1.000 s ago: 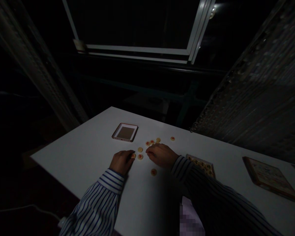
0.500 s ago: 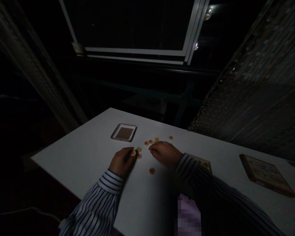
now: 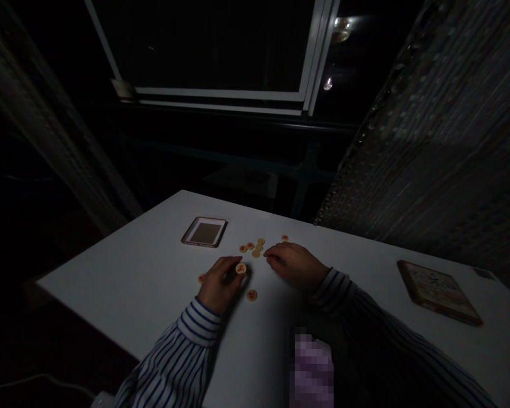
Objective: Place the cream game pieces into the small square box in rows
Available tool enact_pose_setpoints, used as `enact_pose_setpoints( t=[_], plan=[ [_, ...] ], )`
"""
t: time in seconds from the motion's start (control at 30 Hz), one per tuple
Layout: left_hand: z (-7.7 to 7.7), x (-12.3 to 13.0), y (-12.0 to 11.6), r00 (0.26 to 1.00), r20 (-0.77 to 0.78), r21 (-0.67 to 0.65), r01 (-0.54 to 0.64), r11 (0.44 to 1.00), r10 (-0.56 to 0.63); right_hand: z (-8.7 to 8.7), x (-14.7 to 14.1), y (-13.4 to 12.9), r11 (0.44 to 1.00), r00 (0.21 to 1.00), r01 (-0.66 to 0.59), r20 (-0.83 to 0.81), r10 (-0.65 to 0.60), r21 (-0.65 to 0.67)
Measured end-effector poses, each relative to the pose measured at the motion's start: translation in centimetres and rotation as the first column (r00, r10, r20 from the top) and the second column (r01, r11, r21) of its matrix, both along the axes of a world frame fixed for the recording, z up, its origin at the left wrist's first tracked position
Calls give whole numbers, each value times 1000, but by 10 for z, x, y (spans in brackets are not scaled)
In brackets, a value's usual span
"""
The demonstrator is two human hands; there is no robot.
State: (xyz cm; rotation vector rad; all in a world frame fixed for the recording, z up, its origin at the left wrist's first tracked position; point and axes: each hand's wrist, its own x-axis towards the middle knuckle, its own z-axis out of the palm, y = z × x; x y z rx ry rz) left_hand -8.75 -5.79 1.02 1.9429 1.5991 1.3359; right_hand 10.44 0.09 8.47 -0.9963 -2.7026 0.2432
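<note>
Tray [image 3: 207, 233] left on table [image 3: 131, 272], discs [image 3: 256, 254] mid-table (most clustered), box [image 3: 440, 290] far right

No wording legible. Red characters, too small to read, mark the small, round, pale-yellow disc [image 3: 241, 269] in the left hand [image 3: 217, 285] and several matching loose discs [image 3: 251, 295]. Markings on the flat, rectangular, brown-edged box [image 3: 437, 290]: indistinct.

A white table [image 3: 127, 277] fills much of the lower frame. Near its centre lie small, pale round pieces [image 3: 250, 246], some marked in red; a shallow, brown-rimmed tray [image 3: 204, 232] sits left of them, a flat, pictured box [image 3: 440, 292] at far right.
</note>
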Motion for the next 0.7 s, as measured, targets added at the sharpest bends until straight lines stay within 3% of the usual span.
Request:
enact_pose_setpoints(
  t=[0.23, 0.7],
  plan=[
    [10, 24, 1, 997, 53, -28, 64, 998, -63, 5, 23, -7, 1000, 999, 24, -25, -24, 10],
    [19, 73, 3, 963, 213, -99, 187, 977, -163, -3, 67, -19, 996, 994, 94, -60, -93, 6]
  ],
)
